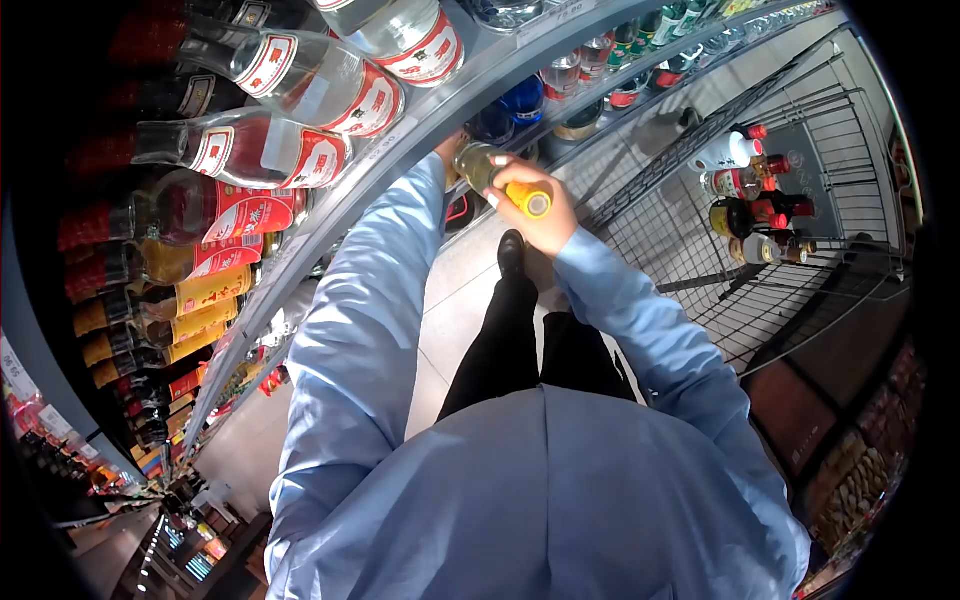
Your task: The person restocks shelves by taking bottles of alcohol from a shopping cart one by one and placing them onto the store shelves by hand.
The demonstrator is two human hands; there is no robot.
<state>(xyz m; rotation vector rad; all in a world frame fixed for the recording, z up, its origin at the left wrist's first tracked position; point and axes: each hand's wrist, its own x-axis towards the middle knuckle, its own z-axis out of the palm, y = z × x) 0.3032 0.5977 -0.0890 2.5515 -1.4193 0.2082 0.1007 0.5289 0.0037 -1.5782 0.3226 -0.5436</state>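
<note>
My right hand [545,215] is wrapped round the yellow-capped neck of a clear glass bottle [478,163], close to the front of a lower shelf. The bottle lies tilted, its cap towards me. My left hand [450,150] reaches in under the edge of the upper shelf beside the bottle's base; most of it is hidden behind that edge and its fingers do not show. Blue bottles [522,100] stand on the shelf just beyond my hands.
A wire shopping cart [740,300] stands at the right with several bottles [750,190] in it. On the left, the upper shelf [400,150] holds rows of red- and yellow-labelled bottles [240,210]. Tiled floor [435,375] shows around my legs.
</note>
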